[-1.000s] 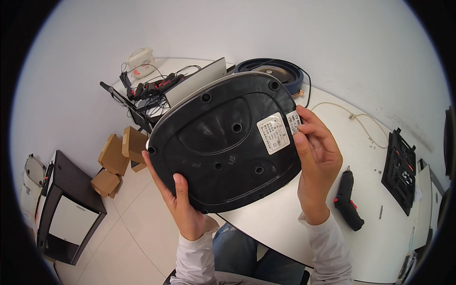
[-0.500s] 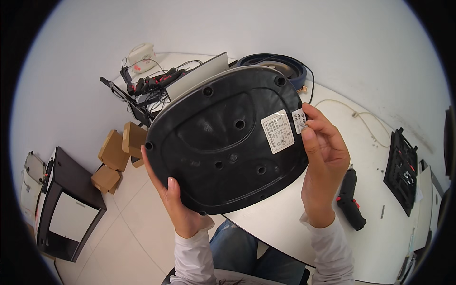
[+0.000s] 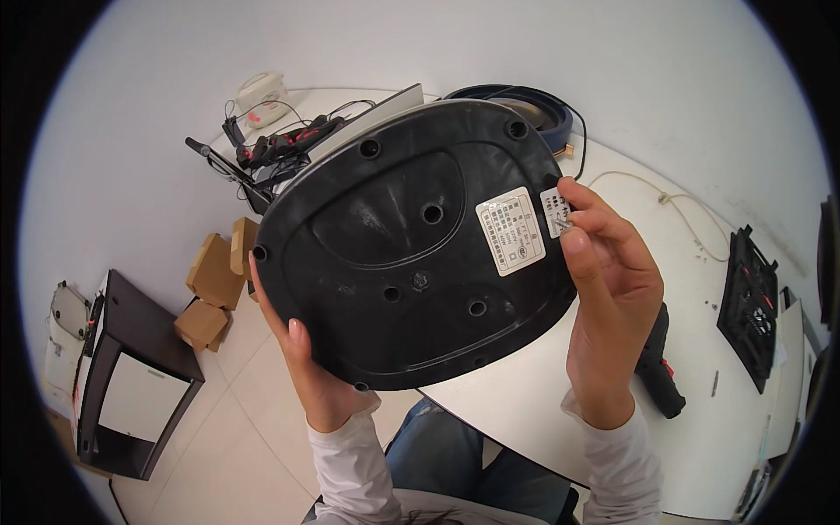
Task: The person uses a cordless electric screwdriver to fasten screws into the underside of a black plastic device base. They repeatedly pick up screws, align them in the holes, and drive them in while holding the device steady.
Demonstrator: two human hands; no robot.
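A black plastic appliance base (image 3: 350, 289), broad and rounded, is held up with its underside toward me. Recessed screw holes dot it, and a large white label (image 3: 510, 232) and a smaller white sticker (image 3: 553, 210) are stuck near its right edge. Along the left rim, my left hand (image 3: 319, 376) grips the base, its thumb on the underside. My right hand (image 3: 617, 280) is closed at the right edge, thumb and fingertips pinching what looks like a small silver screw (image 3: 565, 225) over the sticker.
On the white table (image 3: 525, 420), a black power screwdriver (image 3: 661, 367) is partly behind my right wrist. Beyond it are a thin metal bit (image 3: 715, 383) and an open black tool case (image 3: 750, 306). A dark blue round part (image 3: 560, 109) stands behind the base. Cardboard boxes (image 3: 214, 271) are at left.
The base has shifted slightly left and up, along with my left hand. My right hand has moved a little to the right, covering more of the power screwdriver.
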